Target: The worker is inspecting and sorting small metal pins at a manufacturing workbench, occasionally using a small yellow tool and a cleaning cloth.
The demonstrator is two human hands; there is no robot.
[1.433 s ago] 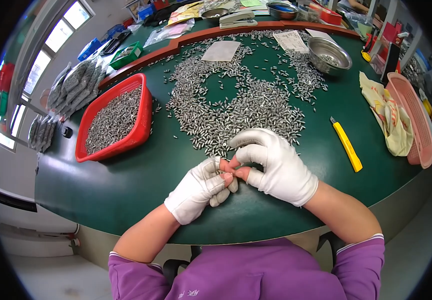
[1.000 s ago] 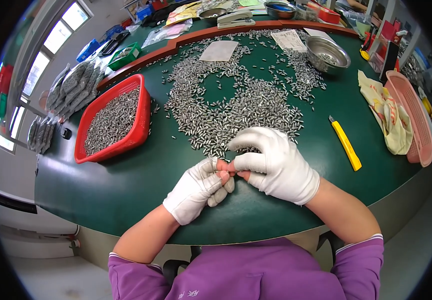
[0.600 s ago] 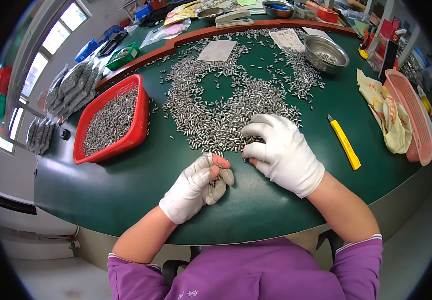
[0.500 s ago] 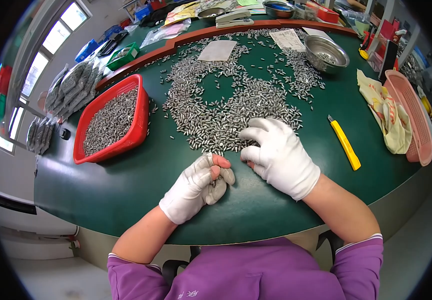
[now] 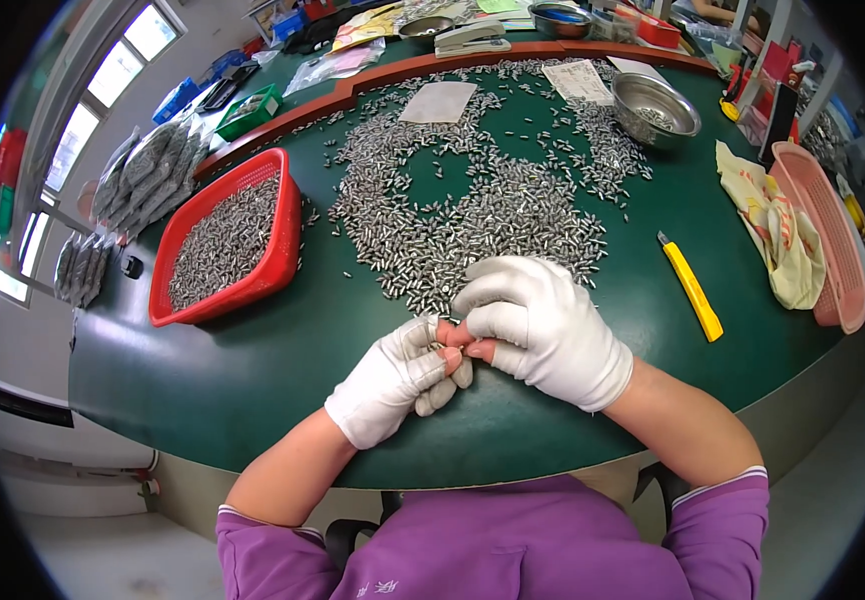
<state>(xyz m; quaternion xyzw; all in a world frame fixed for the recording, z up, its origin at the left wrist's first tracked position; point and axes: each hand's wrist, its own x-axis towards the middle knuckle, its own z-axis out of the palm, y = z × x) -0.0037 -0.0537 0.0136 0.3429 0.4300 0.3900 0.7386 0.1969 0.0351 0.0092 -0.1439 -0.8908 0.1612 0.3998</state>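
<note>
My left hand (image 5: 394,378) wears a white glove with bare thumb and index tips, and its fingers are curled and closed. My right hand (image 5: 551,332), gloved the same way, has its thumb and finger pinched against the left fingertips. Whatever sits between the fingertips is tiny and mostly covered, so its kind cannot be made out. Just beyond both hands spreads a large pile of small silvery metal pins (image 5: 493,215) on the green tabletop (image 5: 263,400). A red plastic basket (image 5: 290,235) to the left holds many similar pieces.
A yellow utility knife (image 5: 693,290) lies to the right, near a crumpled cream bag (image 5: 778,230) and a pink basket (image 5: 833,265). A steel bowl (image 5: 688,125) stands far right beside a paper slip (image 5: 578,80). Filled plastic bags (image 5: 148,175) are stacked at the left edge.
My right hand has moved left from the edge of the pile to meet my left hand. The left hand has shifted slightly right, and their fingertips now touch.
</note>
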